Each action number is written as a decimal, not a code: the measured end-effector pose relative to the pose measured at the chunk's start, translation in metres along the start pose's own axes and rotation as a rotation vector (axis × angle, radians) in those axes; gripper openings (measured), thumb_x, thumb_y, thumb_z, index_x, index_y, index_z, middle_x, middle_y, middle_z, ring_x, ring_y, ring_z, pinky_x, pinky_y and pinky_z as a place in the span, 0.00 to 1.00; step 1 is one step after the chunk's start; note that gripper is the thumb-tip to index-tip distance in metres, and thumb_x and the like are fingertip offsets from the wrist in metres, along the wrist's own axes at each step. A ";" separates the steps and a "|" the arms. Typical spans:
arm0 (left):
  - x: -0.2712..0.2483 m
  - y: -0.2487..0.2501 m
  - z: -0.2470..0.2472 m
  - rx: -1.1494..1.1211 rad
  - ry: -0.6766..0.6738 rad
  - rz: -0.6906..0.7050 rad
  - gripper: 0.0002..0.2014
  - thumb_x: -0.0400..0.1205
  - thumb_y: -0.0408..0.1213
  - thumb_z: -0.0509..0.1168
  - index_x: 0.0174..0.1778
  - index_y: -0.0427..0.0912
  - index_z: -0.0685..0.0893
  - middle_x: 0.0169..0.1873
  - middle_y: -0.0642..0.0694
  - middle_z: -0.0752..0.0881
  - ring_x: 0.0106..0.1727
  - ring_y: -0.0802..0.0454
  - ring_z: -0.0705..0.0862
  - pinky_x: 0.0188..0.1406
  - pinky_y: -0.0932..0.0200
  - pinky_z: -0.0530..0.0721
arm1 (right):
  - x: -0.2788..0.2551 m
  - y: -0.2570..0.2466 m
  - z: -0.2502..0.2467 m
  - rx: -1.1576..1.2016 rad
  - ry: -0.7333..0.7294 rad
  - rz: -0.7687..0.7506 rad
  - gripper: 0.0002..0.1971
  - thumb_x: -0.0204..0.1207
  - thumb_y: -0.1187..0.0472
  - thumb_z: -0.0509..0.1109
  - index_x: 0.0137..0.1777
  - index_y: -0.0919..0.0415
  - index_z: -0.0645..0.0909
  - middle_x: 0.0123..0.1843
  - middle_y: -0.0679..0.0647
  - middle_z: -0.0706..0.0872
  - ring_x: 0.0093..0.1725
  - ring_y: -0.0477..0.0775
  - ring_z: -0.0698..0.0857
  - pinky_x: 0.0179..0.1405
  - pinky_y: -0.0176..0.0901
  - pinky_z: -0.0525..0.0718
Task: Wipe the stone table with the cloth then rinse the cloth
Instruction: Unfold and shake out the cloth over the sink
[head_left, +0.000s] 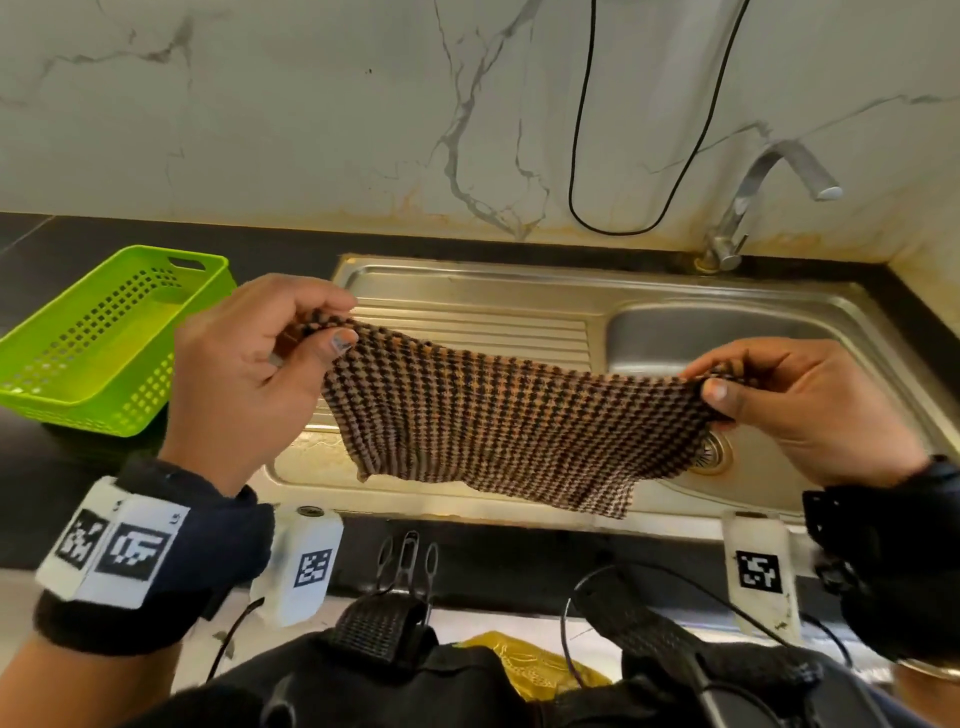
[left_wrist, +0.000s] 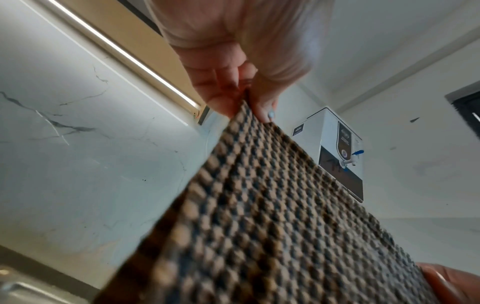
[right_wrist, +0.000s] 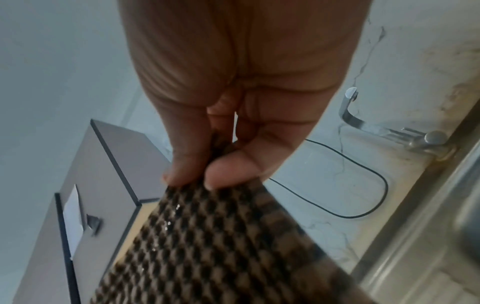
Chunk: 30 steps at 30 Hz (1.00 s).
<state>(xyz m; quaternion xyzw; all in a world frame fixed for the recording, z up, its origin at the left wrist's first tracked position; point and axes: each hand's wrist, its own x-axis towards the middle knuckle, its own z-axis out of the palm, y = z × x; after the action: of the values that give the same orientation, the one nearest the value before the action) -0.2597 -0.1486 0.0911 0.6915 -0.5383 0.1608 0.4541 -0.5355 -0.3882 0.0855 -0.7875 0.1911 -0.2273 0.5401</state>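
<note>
A: How do the hands hold the cloth?

B: The left hand pinches the upper left corner between thumb and curled fingers; the right hand pinches the upper right corner the same way. Each grip is closed tight on the fabric. The brown-and-black checked cloth hangs stretched between them, above the steel sink set in the dark worktop.

A: What is hard to see?

B: The cloth covers part of the drain. Both wrist views are blurred close up.

A: Anything only one view shows?

B: The head view shows a green basket left of the sink and the tap. The left wrist view alone shows a white wall-mounted appliance. The right wrist view shows droplets glinting on the cloth.
</note>
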 end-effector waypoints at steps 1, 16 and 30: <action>0.001 0.000 -0.002 -0.021 -0.025 -0.011 0.08 0.77 0.33 0.67 0.51 0.39 0.85 0.44 0.57 0.85 0.42 0.56 0.85 0.42 0.65 0.84 | 0.000 -0.002 -0.003 -0.003 -0.023 -0.013 0.21 0.55 0.35 0.77 0.43 0.47 0.89 0.34 0.50 0.90 0.31 0.43 0.86 0.30 0.30 0.84; -0.026 -0.065 0.066 0.138 -0.640 -0.239 0.11 0.79 0.24 0.62 0.51 0.40 0.84 0.47 0.43 0.87 0.49 0.45 0.83 0.47 0.60 0.74 | 0.054 0.083 0.038 -0.613 -0.164 0.303 0.14 0.78 0.73 0.63 0.47 0.52 0.82 0.50 0.55 0.87 0.47 0.50 0.83 0.48 0.43 0.82; -0.035 -0.064 0.061 0.201 -0.694 -0.143 0.14 0.76 0.21 0.60 0.50 0.42 0.83 0.45 0.45 0.78 0.43 0.46 0.81 0.40 0.59 0.78 | 0.035 0.081 0.031 -0.952 -0.352 0.116 0.12 0.80 0.64 0.61 0.59 0.50 0.78 0.52 0.48 0.79 0.52 0.50 0.79 0.51 0.37 0.73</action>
<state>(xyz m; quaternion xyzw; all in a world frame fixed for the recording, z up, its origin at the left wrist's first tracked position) -0.2321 -0.1758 0.0039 0.7818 -0.5922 -0.0635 0.1845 -0.4938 -0.4113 0.0047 -0.9607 0.2231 0.0514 0.1572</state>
